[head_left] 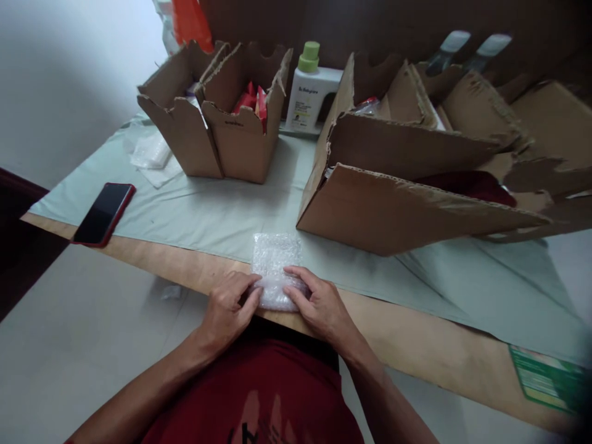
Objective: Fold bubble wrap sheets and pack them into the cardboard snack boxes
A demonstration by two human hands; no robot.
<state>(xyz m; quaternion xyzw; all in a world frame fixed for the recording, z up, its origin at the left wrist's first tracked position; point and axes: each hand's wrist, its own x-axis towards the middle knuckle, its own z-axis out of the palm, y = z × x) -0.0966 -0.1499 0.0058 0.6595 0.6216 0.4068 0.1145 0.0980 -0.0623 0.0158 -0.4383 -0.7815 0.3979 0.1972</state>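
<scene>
Bubble wrap [276, 262] lies pinched under both hands' fingers [296, 287].

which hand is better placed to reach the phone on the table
Left, probably. The left hand rests on the bubble wrap on the phone's side; the right hand would have to cross over.
</scene>
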